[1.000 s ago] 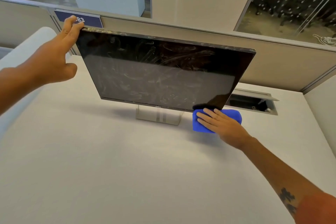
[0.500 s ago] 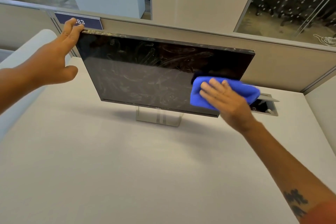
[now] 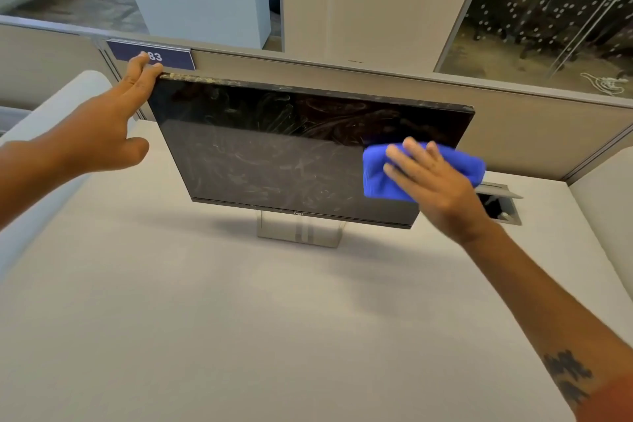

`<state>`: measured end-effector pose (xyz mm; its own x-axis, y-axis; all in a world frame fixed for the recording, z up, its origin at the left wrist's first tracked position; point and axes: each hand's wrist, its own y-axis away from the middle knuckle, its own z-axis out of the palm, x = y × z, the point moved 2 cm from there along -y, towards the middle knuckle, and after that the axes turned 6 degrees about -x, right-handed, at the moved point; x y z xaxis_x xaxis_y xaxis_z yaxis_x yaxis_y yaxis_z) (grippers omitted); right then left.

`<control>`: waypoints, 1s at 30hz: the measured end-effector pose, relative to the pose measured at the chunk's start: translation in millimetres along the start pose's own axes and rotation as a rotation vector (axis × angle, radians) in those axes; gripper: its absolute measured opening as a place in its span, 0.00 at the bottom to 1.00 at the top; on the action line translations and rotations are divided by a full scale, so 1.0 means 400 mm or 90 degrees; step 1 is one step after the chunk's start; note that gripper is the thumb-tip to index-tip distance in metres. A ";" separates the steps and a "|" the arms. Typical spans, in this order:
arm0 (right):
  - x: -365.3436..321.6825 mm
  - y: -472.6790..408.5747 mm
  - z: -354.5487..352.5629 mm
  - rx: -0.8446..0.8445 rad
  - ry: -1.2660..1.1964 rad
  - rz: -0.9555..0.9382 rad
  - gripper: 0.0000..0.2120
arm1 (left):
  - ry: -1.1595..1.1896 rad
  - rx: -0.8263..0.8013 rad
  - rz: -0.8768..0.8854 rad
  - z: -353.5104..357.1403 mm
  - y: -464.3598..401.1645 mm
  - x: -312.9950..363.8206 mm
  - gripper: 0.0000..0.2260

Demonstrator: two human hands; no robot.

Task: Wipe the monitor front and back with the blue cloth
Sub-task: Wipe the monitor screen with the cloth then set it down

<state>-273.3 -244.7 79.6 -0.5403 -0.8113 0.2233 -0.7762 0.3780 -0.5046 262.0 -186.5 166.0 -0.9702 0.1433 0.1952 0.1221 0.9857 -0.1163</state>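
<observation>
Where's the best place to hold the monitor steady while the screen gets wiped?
Probably the top left corner of the monitor, from the left, as the left hand does now. The screen tilts back, so steadying it high and clear of the blue cloth resists pushing.

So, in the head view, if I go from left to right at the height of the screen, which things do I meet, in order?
left hand → monitor → blue cloth → right hand → cable hatch
</observation>
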 end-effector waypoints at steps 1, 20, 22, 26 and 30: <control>0.018 -0.032 -0.028 0.044 0.019 0.020 0.23 | 0.000 0.000 0.001 0.000 -0.001 0.001 0.58; -0.140 0.085 0.207 -0.219 -0.020 -0.081 0.38 | 0.013 -0.022 -0.020 -0.009 0.009 0.012 0.59; -0.111 0.013 0.142 -0.126 -0.013 -0.064 0.30 | 0.014 -0.025 -0.025 -0.013 0.011 0.019 0.58; -0.033 -0.136 0.018 0.065 0.021 0.025 0.23 | 0.019 -0.041 -0.038 -0.021 0.013 0.031 0.57; -0.021 -0.184 -0.007 0.116 0.060 0.046 0.24 | 0.015 -0.052 -0.040 -0.022 0.011 0.030 0.58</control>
<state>-212.6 -264.4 117.3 -0.6264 -0.7369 0.2541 -0.6679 0.3393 -0.6624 252.7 -179.8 176.4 -0.9714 0.0825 0.2228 0.0791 0.9966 -0.0241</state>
